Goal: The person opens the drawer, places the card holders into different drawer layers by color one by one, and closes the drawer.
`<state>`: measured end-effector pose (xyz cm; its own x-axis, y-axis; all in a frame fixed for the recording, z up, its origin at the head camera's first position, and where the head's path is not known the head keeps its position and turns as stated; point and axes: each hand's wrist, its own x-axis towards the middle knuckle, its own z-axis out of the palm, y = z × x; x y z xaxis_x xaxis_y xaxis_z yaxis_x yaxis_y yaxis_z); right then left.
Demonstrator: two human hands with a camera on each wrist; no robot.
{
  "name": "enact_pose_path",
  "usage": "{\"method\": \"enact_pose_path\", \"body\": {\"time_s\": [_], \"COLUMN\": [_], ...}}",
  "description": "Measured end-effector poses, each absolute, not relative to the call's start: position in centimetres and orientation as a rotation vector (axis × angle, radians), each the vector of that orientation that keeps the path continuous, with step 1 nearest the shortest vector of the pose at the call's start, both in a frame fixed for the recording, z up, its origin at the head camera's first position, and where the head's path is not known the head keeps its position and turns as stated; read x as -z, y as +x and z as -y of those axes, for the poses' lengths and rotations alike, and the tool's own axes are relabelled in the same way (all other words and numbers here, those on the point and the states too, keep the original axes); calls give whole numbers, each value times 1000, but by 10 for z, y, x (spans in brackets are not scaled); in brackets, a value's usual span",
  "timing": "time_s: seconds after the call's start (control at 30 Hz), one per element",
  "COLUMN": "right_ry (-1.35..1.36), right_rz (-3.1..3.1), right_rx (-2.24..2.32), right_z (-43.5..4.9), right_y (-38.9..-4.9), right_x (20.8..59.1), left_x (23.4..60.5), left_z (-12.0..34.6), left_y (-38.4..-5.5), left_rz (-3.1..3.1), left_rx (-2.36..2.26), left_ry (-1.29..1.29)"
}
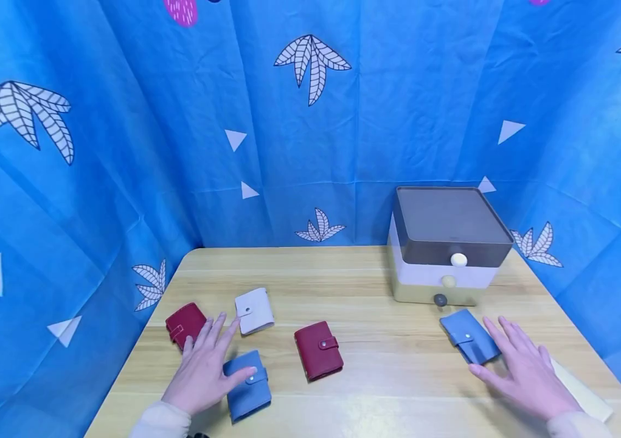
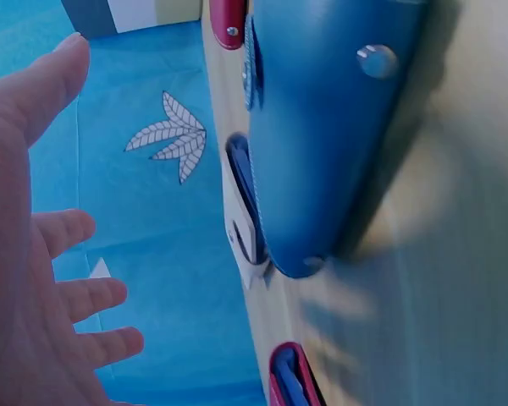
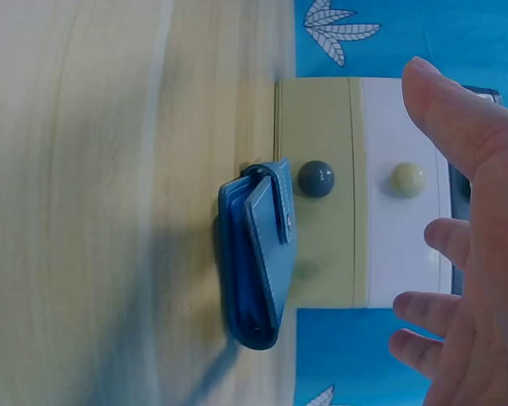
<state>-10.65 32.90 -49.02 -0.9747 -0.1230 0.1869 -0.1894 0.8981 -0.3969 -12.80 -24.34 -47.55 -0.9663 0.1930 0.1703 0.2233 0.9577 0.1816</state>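
Blue leather-look snap wallet: flat on the worktop, below the left grip, a bare hand. That grip is open, fingers spread, holding nothing; the thumb overhangs the strap. Risk: a careless sweep could nudge the neighbours, as the fingers reach toward the dark-red snap wallet at 10 o'clock and the white snap wallet at 12. A second dark-red wallet, at 2 o'clock, is safer.

Second blue snap wallet: flat, with the right grip at its 4 o'clock, also open and holding nothing. Its edge gapes in the right wrist view; pinching one cover alone would likely spread it. At its 12 stands a three-tier grey, white and beige drawer box; pulling the bottom drawer would probably shove the wallet. Cream flat item, 4 o'clock: partly hidden, could be knocked.
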Motion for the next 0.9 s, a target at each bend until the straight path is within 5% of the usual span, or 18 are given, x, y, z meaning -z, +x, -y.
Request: {"method": "enact_pose_path", "body": {"time_s": [0.9], "right_ry": [374], "right_rz": [2753], "right_rx": [-606], "right_z": [-323], "right_y": [-140], "right_x": [431], "left_x": [412], "left_z": [162], "left_y": [-170], "left_rz": [2796], "left_rx": [304], "left_ry": [-709]}}
